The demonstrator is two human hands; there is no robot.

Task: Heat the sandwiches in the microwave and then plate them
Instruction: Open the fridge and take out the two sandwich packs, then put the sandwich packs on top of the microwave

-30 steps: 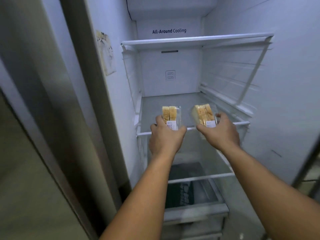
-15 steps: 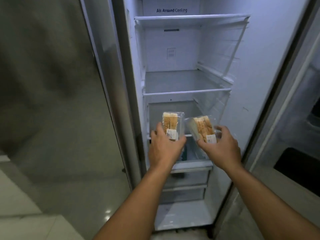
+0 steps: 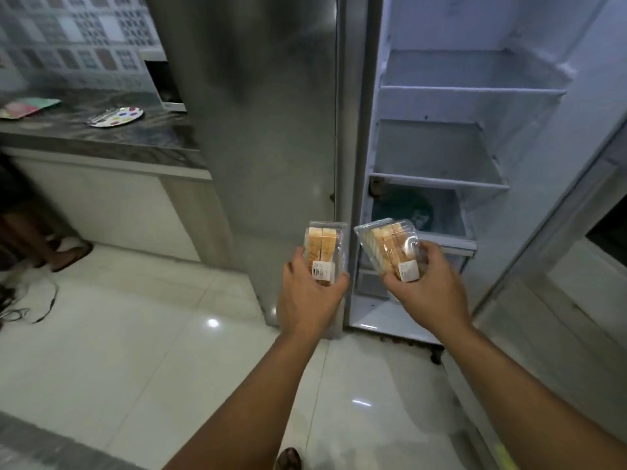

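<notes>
While your left hand point(image 3: 310, 296) grips one packed sandwich point(image 3: 322, 252) and your right hand point(image 3: 429, 290) grips another sandwich pack point(image 3: 390, 247), the open fridge point(image 3: 437, 147) stands just beyond them; a counter point(image 3: 101, 134) with a plate point(image 3: 115, 117) lies far left.

The left hand point(image 3: 310, 296) holds one sandwich pack point(image 3: 324, 252), the right hand point(image 3: 428, 290) another pack point(image 3: 390, 247) just beside it. Behind the right hand is the open fridge point(image 3: 441, 157); far left of both hands, a plate point(image 3: 117, 117) lies on the counter point(image 3: 101, 137).
</notes>
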